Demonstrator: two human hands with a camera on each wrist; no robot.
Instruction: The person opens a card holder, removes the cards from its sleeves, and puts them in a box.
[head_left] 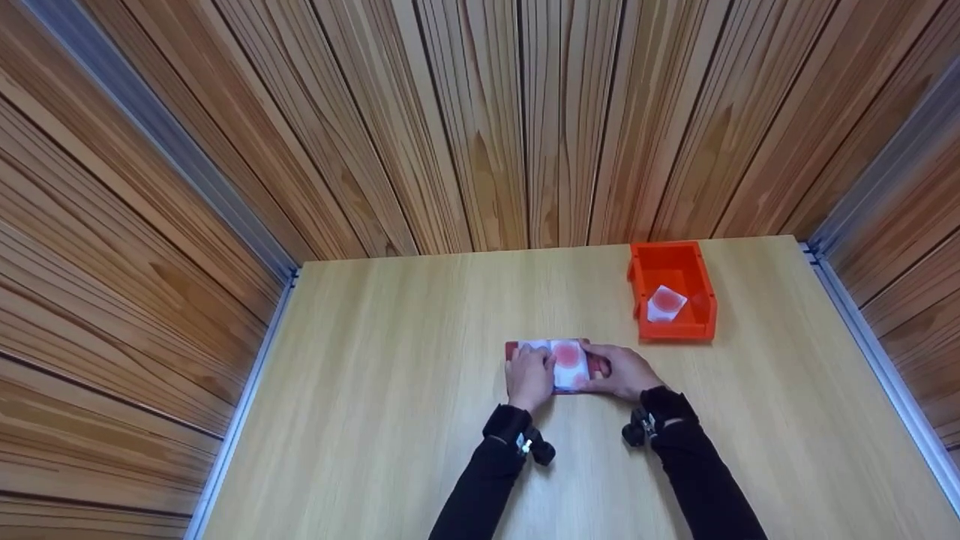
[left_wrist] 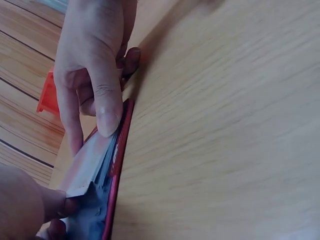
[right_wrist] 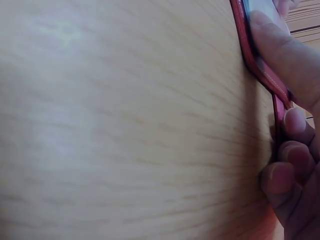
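Observation:
A red card holder (head_left: 510,349) lies spread on the table, with grey-blue sleeves (left_wrist: 90,212) inside. On its right half is a white card (head_left: 568,361) bearing a blurred pink-red circle. My right hand (head_left: 621,371) pinches this card, thumb at the near edge and a finger at the far edge; its other fingers curl beside the holder's right end. My left hand (head_left: 529,377) bends over the left half, its fingertips gripping the sleeve beside the card's left edge. Part of the holder is hidden under my left hand.
An orange-red plastic bin (head_left: 709,330) stands at the back right of the table, beyond my right hand. Inside it lies a white card (head_left: 666,304) with a red circle. Wood-plank walls (head_left: 495,135) with grey metal corner posts (head_left: 277,255) enclose the wooden table (head_left: 375,420).

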